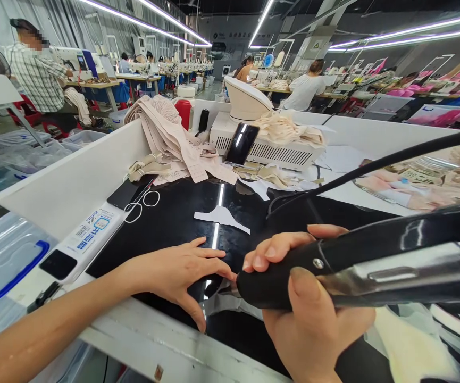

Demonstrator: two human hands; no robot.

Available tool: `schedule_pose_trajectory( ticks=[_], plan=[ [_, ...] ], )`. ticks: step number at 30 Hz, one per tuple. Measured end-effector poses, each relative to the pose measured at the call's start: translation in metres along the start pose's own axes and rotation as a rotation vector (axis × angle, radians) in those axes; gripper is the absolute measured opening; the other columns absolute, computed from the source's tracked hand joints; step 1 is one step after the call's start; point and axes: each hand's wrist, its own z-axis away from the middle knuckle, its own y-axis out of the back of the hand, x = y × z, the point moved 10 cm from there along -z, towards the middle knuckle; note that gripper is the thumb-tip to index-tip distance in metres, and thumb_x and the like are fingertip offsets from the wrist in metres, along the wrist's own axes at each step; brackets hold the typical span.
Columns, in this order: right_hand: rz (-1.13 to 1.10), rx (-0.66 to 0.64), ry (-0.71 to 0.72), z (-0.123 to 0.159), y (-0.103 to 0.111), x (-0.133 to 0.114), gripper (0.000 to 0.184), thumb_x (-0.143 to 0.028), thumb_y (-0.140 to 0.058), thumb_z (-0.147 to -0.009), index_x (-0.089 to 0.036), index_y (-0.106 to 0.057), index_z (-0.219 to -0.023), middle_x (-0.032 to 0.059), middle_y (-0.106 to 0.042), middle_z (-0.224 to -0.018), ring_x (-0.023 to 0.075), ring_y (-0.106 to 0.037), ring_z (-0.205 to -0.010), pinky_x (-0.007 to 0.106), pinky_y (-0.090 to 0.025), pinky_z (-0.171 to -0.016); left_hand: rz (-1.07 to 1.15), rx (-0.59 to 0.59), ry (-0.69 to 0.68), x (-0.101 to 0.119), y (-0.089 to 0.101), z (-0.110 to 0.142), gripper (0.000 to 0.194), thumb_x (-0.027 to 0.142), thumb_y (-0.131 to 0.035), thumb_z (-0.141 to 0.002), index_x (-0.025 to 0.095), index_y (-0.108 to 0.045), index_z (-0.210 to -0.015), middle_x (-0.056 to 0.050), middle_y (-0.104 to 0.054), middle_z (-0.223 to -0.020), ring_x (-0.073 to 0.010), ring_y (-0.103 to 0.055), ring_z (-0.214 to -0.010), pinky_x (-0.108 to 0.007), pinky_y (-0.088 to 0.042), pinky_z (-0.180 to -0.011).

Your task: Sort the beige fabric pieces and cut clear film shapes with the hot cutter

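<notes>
My right hand [309, 314] is closed around a black corded handheld tool [277, 279] with a long silvery metal lever. Its rounded end points left; its exact kind I cannot make out. My left hand [177, 271] rests with fingers spread on the glossy black tabletop [166, 223], its fingertips close to the tool's rounded end. A pale strip of material [232, 304] shows under the tool, partly hidden. Beyond my left hand lies a curved white cut piece [222, 217]. Pale fabric [413, 346] sits below the tool at the right.
A white side panel [74, 175] borders the left. Beige straps [169, 133] are heaped at the back beside a white machine [261, 146] with a phone [242, 143] leaning on it. The tool's black cable [373, 165] crosses the right side. Other people sit at machines beyond.
</notes>
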Motion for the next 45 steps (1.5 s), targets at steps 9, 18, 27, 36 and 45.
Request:
schedule_pose_trajectory(
  ticks=[9,18,27,36,45],
  plan=[
    [-0.027,-0.025,-0.043,0.004,-0.007,0.002,0.030,-0.028,-0.070,-0.087,-0.026,-0.054,-0.113,-0.0012,-0.058,-0.079,0.0157,-0.054,-0.064,0.031,-0.051,-0.055,0.010,-0.006,-0.007,0.000,-0.001,0.000,0.065,0.043,-0.077,-0.079,0.022,-0.048,-0.134,-0.010,-0.051,-0.146,-0.0244,-0.034,-0.145,-0.059,-0.012,-0.121],
    [-0.074,-0.087,-0.074,0.015,-0.019,0.004,0.033,-0.035,-0.070,-0.089,-0.026,-0.050,-0.113,-0.0021,-0.057,-0.079,0.0148,-0.054,-0.061,0.031,-0.052,-0.056,0.071,-0.042,0.011,-0.003,-0.003,-0.003,0.078,0.044,-0.078,-0.078,0.027,-0.041,-0.145,-0.008,-0.052,-0.145,-0.0261,-0.030,-0.147,-0.057,-0.006,-0.122],
    [-0.057,-0.038,-0.062,0.004,-0.013,-0.003,0.038,-0.035,-0.077,-0.082,-0.025,-0.053,-0.110,-0.0022,-0.058,-0.077,0.0152,-0.053,-0.060,0.030,-0.053,-0.053,0.045,-0.023,0.028,0.001,0.001,0.000,0.053,0.044,-0.076,-0.080,0.024,-0.056,-0.124,-0.007,-0.042,-0.153,-0.0261,-0.028,-0.147,-0.054,-0.013,-0.122],
    [0.038,0.117,-0.008,-0.018,0.026,-0.021,0.033,-0.028,-0.078,-0.075,-0.026,-0.060,-0.103,-0.0038,-0.060,-0.073,0.0153,-0.055,-0.058,0.029,-0.052,-0.051,-0.307,0.154,0.013,-0.017,0.024,0.008,0.007,0.028,-0.061,-0.094,0.023,-0.066,-0.091,-0.004,-0.049,-0.144,-0.0276,-0.034,-0.140,-0.053,-0.026,-0.118],
    [0.080,0.158,0.049,-0.019,0.045,-0.020,0.033,-0.027,-0.075,-0.082,-0.026,-0.056,-0.109,-0.0029,-0.060,-0.078,0.0157,-0.058,-0.062,0.031,-0.052,-0.057,-0.348,0.380,0.110,0.002,0.036,0.000,0.017,0.016,-0.049,-0.100,0.016,-0.062,-0.110,-0.007,-0.064,-0.113,-0.0181,-0.057,-0.108,-0.036,-0.047,-0.103]
  ],
)
